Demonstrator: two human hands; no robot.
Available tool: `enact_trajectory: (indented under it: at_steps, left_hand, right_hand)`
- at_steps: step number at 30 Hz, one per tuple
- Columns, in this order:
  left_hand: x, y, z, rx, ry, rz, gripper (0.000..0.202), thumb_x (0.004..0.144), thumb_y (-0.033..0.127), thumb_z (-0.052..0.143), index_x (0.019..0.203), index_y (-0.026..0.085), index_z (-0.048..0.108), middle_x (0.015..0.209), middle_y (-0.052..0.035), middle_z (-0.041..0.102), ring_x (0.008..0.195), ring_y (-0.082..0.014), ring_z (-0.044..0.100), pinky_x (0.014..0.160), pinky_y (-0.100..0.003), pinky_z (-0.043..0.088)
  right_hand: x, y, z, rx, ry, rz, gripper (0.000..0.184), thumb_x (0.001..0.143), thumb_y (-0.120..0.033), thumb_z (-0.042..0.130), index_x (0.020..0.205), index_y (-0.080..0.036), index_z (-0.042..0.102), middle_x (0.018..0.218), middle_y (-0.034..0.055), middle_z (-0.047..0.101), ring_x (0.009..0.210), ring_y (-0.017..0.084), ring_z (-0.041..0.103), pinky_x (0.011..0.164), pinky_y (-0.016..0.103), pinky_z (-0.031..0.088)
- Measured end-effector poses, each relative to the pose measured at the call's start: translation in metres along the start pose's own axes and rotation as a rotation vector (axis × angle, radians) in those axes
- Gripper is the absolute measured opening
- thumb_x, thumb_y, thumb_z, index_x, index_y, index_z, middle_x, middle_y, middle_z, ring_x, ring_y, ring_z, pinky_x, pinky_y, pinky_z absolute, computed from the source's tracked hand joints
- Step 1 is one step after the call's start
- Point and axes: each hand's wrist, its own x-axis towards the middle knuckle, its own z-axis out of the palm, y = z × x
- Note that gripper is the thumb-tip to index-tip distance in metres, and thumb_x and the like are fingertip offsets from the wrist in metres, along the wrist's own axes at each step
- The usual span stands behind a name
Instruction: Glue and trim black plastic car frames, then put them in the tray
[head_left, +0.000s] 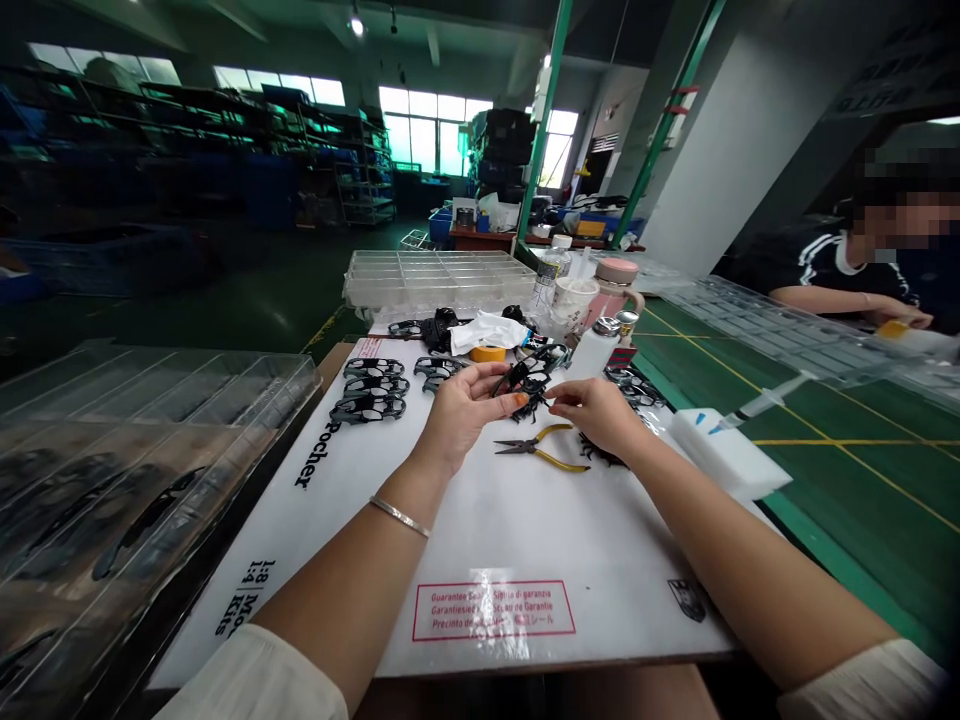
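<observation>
- Black plastic part [523,380] held in the air between both hands, just above the white box lid [450,560] near its far end.
- Left hand [465,408] closed around the part's left side, thumb and fingers curled on it; thin bracelet [401,517] on that wrist.
- Right hand [600,410] pinches the part's right edge with its fingertips, other fingers folded in.
- Pliers [536,450] with yellow handles lie flat on the lid, just below the hands, jaws pointing left.
- Small heap of black pieces [600,455] partly hidden under the right hand.
- Rows of finished-looking black frames [371,392] lie left of the left hand, on the lid.
- Yellow tape roll [487,352] and a white rag [491,330] sit beyond the hands.
- Clear divided tray [439,275] at the far end; water bottle [551,270] and pink cup [619,282] right of it.
- White foam block [724,455] lies on the green table [862,480], right of the right forearm.
- Stacked clear trays [112,470] at the left edge.
- A co-worker's arm [840,298] rests on the table far right.
</observation>
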Motion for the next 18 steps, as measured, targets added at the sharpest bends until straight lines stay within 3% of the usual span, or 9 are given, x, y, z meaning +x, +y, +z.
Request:
enact_trajectory:
  at_steps: [8, 13, 18]
  left_hand:
    - [-0.002, 0.002, 0.001, 0.212, -0.113, 0.046, 0.065, 0.059, 0.019, 0.089, 0.118, 0.016, 0.062, 0.119, -0.0085, 0.068, 0.113, -0.0238, 0.063, 0.103, -0.038, 0.050]
    - [-0.009, 0.002, 0.005, 0.457, -0.182, 0.027, 0.065, 0.060, 0.022, 0.088, 0.121, 0.021, 0.064, 0.122, -0.0079, 0.067, 0.116, -0.0277, 0.061, 0.092, -0.037, 0.058]
    - [-0.016, 0.002, 0.010, 0.770, -0.212, 0.165, 0.063, 0.063, 0.029, 0.087, 0.122, 0.027, 0.065, 0.121, -0.0034, 0.067, 0.109, -0.0255, 0.065, 0.091, -0.038, 0.059]
  right_hand:
    - [-0.013, 0.013, -0.013, 0.483, -0.150, 0.036, 0.041, 0.074, -0.042, 0.064, 0.101, -0.013, 0.073, 0.073, 0.0031, 0.063, 0.062, 0.012, 0.049, 0.059, 0.025, 0.038]
    - [-0.017, 0.015, -0.024, 0.760, -0.188, 0.013, 0.035, 0.075, -0.036, 0.065, 0.103, -0.017, 0.071, 0.090, 0.0045, 0.065, 0.073, 0.013, 0.053, 0.065, 0.024, 0.043]
    - [-0.024, 0.014, -0.037, 0.992, -0.201, 0.006, 0.024, 0.074, -0.028, 0.069, 0.095, -0.017, 0.073, 0.080, 0.0016, 0.061, 0.069, 0.009, 0.050, 0.065, 0.022, 0.041]
